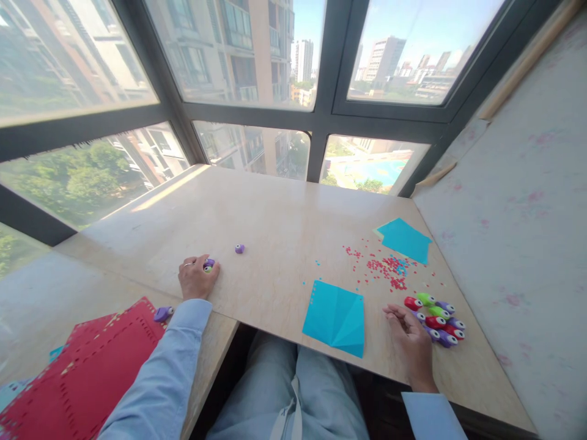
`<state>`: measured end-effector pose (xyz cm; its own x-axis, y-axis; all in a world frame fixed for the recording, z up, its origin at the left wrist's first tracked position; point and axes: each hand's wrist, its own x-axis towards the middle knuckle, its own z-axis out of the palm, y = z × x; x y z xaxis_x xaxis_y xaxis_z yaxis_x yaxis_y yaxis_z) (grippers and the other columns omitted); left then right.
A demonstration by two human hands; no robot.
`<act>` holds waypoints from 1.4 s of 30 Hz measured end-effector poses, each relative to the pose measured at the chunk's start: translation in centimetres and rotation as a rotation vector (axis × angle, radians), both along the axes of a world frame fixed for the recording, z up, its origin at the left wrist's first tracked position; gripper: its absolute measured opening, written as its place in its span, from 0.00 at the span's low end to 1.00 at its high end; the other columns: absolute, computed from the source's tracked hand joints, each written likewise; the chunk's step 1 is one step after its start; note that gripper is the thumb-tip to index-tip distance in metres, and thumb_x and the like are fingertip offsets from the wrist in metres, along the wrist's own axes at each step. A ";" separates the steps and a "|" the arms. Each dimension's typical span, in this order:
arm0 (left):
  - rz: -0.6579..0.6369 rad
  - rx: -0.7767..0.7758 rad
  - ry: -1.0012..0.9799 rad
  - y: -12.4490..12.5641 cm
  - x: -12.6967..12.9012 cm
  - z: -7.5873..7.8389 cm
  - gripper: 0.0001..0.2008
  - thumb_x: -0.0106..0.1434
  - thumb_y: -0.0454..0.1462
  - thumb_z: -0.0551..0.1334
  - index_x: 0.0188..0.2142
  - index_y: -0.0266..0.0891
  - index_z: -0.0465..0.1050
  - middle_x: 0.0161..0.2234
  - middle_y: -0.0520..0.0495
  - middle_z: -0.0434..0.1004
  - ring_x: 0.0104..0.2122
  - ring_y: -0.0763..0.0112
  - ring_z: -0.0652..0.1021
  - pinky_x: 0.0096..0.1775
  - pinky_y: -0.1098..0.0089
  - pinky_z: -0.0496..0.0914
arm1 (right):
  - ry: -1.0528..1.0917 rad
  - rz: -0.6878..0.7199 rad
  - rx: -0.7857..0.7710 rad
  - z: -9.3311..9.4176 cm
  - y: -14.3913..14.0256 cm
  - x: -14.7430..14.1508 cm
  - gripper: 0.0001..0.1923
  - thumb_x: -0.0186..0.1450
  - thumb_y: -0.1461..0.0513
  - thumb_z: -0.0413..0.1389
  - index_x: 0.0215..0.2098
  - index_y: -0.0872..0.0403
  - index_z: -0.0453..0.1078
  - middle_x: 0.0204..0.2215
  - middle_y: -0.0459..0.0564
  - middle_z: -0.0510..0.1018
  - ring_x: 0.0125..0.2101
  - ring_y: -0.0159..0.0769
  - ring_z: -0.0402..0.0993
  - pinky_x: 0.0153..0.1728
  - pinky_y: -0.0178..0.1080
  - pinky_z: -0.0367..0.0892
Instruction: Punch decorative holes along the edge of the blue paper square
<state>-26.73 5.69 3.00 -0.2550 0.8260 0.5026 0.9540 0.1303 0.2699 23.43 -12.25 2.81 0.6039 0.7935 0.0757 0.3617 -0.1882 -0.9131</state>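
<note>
My left hand [198, 278] is curled around small craft punches [208, 265] on the windowsill counter; purple and green parts show beside the thumb. Another purple craft punch [239, 249] stands a little to its right. My right hand [410, 336] rests on the counter with its fingers loosely curled together, and nothing shows in them. Just right of it sits a cluster of red, green and purple craft punches [439, 312]. Between my hands lies a creased blue paper sheet [334, 318], with punched holes along its upper left edge.
Red and blue paper bits [387, 267] are scattered at the right, near another blue paper piece [406, 240]. At the lower left are punched red paper sheets [96, 366] and a purple punch [164, 314]. Windows [247, 55] border the counter, with a papered wall [518, 244] at right.
</note>
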 end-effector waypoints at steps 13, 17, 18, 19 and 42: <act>0.134 -0.125 0.047 -0.9 2.4 1.8 0.14 0.59 0.44 0.56 0.38 0.38 0.73 0.36 0.40 0.75 0.38 0.53 0.74 0.34 0.62 0.66 | -0.017 0.011 0.003 0.2 0.1 0.0 0.25 0.55 0.47 0.56 0.40 0.57 0.74 0.37 0.56 0.79 0.38 0.45 0.76 0.43 0.45 0.71; 0.163 -0.177 0.067 -1.1 3.1 2.1 0.14 0.59 0.45 0.57 0.38 0.39 0.72 0.34 0.40 0.74 0.39 0.53 0.74 0.32 0.64 0.64 | -0.017 0.012 -0.002 0.0 0.0 0.1 0.25 0.55 0.47 0.56 0.40 0.57 0.73 0.38 0.56 0.79 0.38 0.45 0.76 0.43 0.44 0.71; 0.141 -0.183 0.082 -1.3 3.3 2.1 0.13 0.60 0.44 0.56 0.37 0.39 0.72 0.34 0.41 0.74 0.38 0.53 0.74 0.31 0.64 0.63 | -0.020 0.011 -0.002 0.0 0.0 0.1 0.25 0.55 0.47 0.56 0.40 0.57 0.74 0.38 0.56 0.79 0.39 0.45 0.76 0.43 0.44 0.71; 0.109 -0.189 0.099 -1.5 3.5 2.1 0.12 0.60 0.44 0.56 0.37 0.39 0.71 0.34 0.41 0.74 0.38 0.54 0.75 0.31 0.65 0.63 | -0.023 0.010 -0.001 0.0 -0.1 0.1 0.25 0.55 0.47 0.56 0.40 0.57 0.74 0.38 0.56 0.79 0.38 0.46 0.76 0.43 0.44 0.70; -0.430 -0.235 0.292 -4.4 7.7 2.5 0.11 0.63 0.44 0.57 0.37 0.39 0.71 0.38 0.41 0.74 0.42 0.58 0.73 0.32 0.67 0.66 | -0.017 0.034 0.033 -0.2 0.0 0.4 0.24 0.55 0.47 0.58 0.40 0.58 0.74 0.37 0.57 0.80 0.38 0.46 0.75 0.42 0.45 0.70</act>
